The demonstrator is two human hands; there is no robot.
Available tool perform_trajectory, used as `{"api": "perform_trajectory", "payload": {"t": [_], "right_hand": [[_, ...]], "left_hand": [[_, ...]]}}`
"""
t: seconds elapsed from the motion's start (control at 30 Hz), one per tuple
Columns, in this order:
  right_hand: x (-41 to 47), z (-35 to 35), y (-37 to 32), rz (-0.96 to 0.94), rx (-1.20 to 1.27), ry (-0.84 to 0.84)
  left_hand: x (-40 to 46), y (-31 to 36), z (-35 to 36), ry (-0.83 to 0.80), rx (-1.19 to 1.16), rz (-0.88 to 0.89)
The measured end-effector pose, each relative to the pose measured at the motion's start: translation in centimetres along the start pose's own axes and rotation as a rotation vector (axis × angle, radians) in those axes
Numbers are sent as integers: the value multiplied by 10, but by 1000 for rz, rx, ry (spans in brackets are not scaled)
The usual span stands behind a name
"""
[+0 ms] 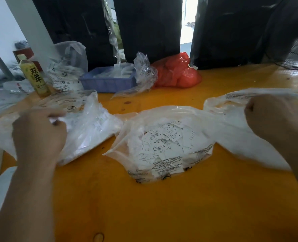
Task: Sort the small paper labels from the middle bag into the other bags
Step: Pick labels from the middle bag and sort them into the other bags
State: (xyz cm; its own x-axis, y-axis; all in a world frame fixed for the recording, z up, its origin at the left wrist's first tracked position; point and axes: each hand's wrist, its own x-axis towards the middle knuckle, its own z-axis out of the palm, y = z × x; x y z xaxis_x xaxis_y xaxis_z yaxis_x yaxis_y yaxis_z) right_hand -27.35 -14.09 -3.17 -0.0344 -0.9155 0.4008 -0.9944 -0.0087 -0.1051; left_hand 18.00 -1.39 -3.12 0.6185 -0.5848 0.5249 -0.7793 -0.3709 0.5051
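Centrally, the middle bag (162,145) lay open on the orange table (162,206), holding a loose heap of paper labels (164,142). These looked light, thin and easily creased, best pinched singly at an edge. The left hand (38,135) pinched something white, blurred, at the left bag (85,126). The right hand (270,119) was curled over the right bag (235,130); its hold could not be told.
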Motion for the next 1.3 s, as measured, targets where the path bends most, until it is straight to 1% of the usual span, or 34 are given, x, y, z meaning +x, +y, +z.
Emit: {"api": "perform_trajectory", "payload": {"t": [0.07,0.1,0.17,0.23,0.3,0.33,0.4,0.5,0.57,0.6,0.63,0.67,0.7,0.73,0.77,0.8,0.83,0.87,0.93,1.0,1.07,1.2,1.27,1.3], "right_hand": [[8,8,16,36,-194,-252],[9,11,19,38,-235,-341],[10,16,20,41,-258,-414],[9,19,19,61,-277,-379],[9,19,19,86,-271,-313],[8,18,19,90,-252,-278],[8,13,17,91,-190,-175],[4,2,11,76,-90,-19],[-3,-7,2,55,-5,74],[-8,-10,-3,42,83,100],[-12,-13,-10,28,259,96],[-17,-16,-19,32,542,34],[-23,-20,-30,47,888,-97],[-30,-23,-42,51,1175,-244],[-38,-23,-52,22,1347,-355],[-45,-22,-61,-29,1396,-417],[-52,-19,-68,-86,1378,-446],[-59,-16,-76,-135,1338,-463],[-70,-12,-86,-200,1257,-456],[-77,-11,-94,-239,1182,-415],[-81,-12,-99,-250,1185,-416],[-83,-15,-103,-164,1328,-555],[-84,-14,-103,-143,1347,-607],[-85,-13,-103,-131,1363,-607]], "left_hand": [[5,-11,3,-68,84,-89],[6,-14,5,-96,124,-108],[8,-16,10,-163,219,-111],[11,-17,14,-264,319,-119],[12,-16,14,-304,374,-129],[11,-15,14,-275,365,-127],[6,-8,12,-144,303,-95],[-7,13,8,85,221,43],[-19,37,7,229,58,167],[-29,51,9,263,-56,256],[-40,65,11,243,-192,352],[-53,78,15,159,-340,428],[-66,89,18,24,-472,462],[-78,98,22,-142,-580,448],[-89,105,25,-320,-666,396],[-98,110,28,-475,-733,330],[-105,112,33,-591,-774,275],[-110,113,38,-669,-797,237],[-116,116,45,-765,-839,186],[-119,116,50,-800,-891,130],[-120,114,53,-802,-962,52],[-118,112,53,-876,-1185,-152],[-116,111,53,-877,-1249,-206],[-116,111,53,-873,-1263,-223]]}}
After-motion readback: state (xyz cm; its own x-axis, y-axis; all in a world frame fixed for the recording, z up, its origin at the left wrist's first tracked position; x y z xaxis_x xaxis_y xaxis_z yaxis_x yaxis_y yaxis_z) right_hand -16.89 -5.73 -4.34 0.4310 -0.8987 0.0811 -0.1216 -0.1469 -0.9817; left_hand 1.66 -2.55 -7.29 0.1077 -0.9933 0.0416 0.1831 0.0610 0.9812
